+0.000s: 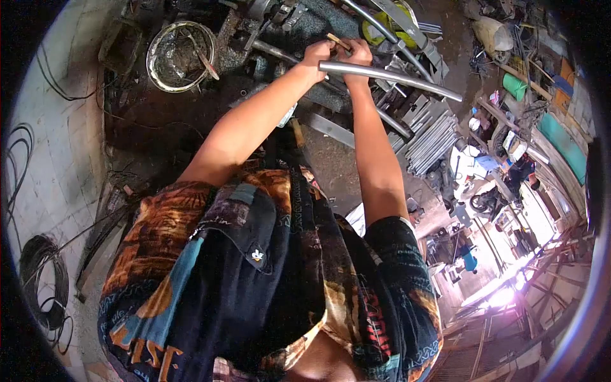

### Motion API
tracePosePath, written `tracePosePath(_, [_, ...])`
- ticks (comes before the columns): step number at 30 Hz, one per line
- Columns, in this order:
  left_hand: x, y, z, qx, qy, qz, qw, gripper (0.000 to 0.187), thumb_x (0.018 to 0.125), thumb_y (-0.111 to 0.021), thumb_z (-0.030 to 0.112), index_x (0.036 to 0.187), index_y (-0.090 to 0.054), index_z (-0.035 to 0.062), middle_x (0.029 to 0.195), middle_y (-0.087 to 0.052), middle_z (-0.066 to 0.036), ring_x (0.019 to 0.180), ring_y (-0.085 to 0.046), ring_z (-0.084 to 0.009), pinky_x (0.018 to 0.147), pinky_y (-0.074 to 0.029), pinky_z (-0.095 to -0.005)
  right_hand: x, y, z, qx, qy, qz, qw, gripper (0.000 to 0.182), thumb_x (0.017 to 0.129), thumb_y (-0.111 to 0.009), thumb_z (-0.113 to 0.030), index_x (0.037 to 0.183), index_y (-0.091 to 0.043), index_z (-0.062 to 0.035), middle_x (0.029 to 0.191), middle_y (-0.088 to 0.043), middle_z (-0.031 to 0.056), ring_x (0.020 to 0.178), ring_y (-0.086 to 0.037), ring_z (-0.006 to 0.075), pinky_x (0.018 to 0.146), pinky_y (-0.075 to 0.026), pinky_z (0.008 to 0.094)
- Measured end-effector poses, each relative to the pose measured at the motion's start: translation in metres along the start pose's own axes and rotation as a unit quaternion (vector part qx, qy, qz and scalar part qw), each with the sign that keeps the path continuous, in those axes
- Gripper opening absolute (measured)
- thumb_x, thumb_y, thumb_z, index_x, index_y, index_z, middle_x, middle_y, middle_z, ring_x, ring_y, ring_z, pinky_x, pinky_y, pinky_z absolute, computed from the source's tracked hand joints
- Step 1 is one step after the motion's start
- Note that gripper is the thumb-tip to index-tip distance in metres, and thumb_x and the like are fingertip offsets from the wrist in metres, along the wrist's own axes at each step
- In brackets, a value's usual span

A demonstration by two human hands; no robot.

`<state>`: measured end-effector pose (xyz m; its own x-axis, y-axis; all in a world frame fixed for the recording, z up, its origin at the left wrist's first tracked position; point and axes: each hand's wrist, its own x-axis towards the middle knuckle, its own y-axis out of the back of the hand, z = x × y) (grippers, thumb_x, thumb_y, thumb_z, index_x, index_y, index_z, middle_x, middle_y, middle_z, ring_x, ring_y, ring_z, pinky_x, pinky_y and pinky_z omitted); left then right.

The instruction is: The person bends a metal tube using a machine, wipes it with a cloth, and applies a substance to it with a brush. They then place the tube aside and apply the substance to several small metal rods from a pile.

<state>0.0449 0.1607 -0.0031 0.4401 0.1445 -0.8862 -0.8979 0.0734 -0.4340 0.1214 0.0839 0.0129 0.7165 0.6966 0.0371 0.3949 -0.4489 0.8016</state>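
My left hand [316, 57] and my right hand [357, 58] are close together over the cluttered work area, both with curled fingers. A short tan stick-like piece [338, 42] shows between them, its lower end at my right fingers. What my left fingers close on is hidden. A shiny metal tube [394, 79] crosses over my right wrist in this view, its near end beside my left hand and its other end out to the right. Below the hands runs another long metal bar [275, 51], slanting down to the right.
A round bucket [150, 63] with dark contents and a stick stands at the left. Many cut metal tubes [433, 140] lie stacked at the right, below a yellow-green round object [372, 32]. A wire coil [54, 254] is by the left wall. Farther right is a person [469, 260].
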Motion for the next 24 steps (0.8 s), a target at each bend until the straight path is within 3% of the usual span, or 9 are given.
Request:
tracePosePath(2, [0.013, 0.007, -0.002, -0.053, 0.008, -0.049, 0.997, 0.013, 0.095, -0.056, 0.015, 0.098, -0.062, 0.0045, 0.092, -0.06, -0.003, 0.085, -0.055, -0.0152, 0.077, -0.046, -0.0325, 0.001, -0.002, -0.002, -0.019, -0.014, 0.002, 1.0, 0.019, 0.071, -0.072, -0.007, 0.089, -0.071, -0.0032, 0.09, -0.063, 0.0169, 0.084, -0.063, 0.0346, 0.079, -0.052, 0.041])
tracePosePath(5, [0.02, 0.006, -0.013, -0.026, -0.041, -0.036, 0.998, 0.012, 0.094, -0.059, 0.016, 0.1, -0.063, 0.0058, 0.094, -0.061, -0.004, 0.087, -0.055, -0.0148, 0.079, -0.046, -0.0321, -0.002, 0.002, 0.0, -0.013, -0.026, -0.007, 1.0, 0.02, 0.071, -0.072, -0.009, 0.09, -0.071, -0.0033, 0.091, -0.064, 0.0168, 0.086, -0.064, 0.0343, 0.079, -0.052, 0.0412])
tracePosePath(11, [0.007, -0.002, -0.006, -0.029, -0.045, -0.032, 0.998, 0.018, 0.092, -0.064, 0.019, 0.103, -0.065, 0.0041, 0.102, -0.063, -0.005, 0.093, -0.056, -0.0136, 0.08, -0.046, -0.0315, 0.001, 0.001, 0.001, -0.029, -0.05, -0.016, 0.998, 0.018, 0.074, -0.072, -0.011, 0.091, -0.071, -0.0039, 0.092, -0.064, 0.0163, 0.085, -0.064, 0.0354, 0.078, -0.052, 0.0415])
tracePosePath(18, [0.008, -0.007, -0.008, -0.007, -0.056, 0.005, 0.998, 0.017, 0.091, -0.066, 0.018, 0.099, -0.068, 0.0034, 0.098, -0.066, -0.005, 0.087, -0.059, -0.0154, 0.076, -0.048, -0.0328, 0.004, 0.002, 0.001, -0.017, -0.033, 0.011, 0.999, 0.017, 0.072, -0.073, -0.011, 0.088, -0.073, -0.0055, 0.086, -0.066, 0.0146, 0.079, -0.065, 0.0308, 0.075, -0.053, 0.0373])
tracePosePath(20, [0.005, -0.007, -0.005, -0.01, -0.069, 0.023, 0.997, 0.015, 0.089, -0.068, 0.016, 0.097, -0.068, 0.0029, 0.097, -0.067, -0.006, 0.085, -0.061, -0.0165, 0.074, -0.049, -0.0339, 0.004, 0.001, -0.001, 0.005, -0.03, 0.0, 1.0, 0.018, 0.075, -0.07, -0.016, 0.087, -0.072, -0.0028, 0.09, -0.065, 0.0203, 0.083, -0.064, 0.0364, 0.077, -0.053, 0.0417])
tracePosePath(24, [0.011, -0.006, -0.007, -0.024, -0.05, -0.008, 0.998, 0.014, 0.088, -0.069, 0.014, 0.096, -0.068, 0.003, 0.097, -0.067, -0.006, 0.084, -0.062, -0.017, 0.075, -0.049, -0.0342, 0.004, -0.001, 0.003, 0.01, -0.027, 0.012, 1.0, 0.019, 0.073, -0.07, -0.016, 0.086, -0.072, -0.0023, 0.088, -0.065, 0.0206, 0.083, -0.064, 0.0369, 0.077, -0.052, 0.042])
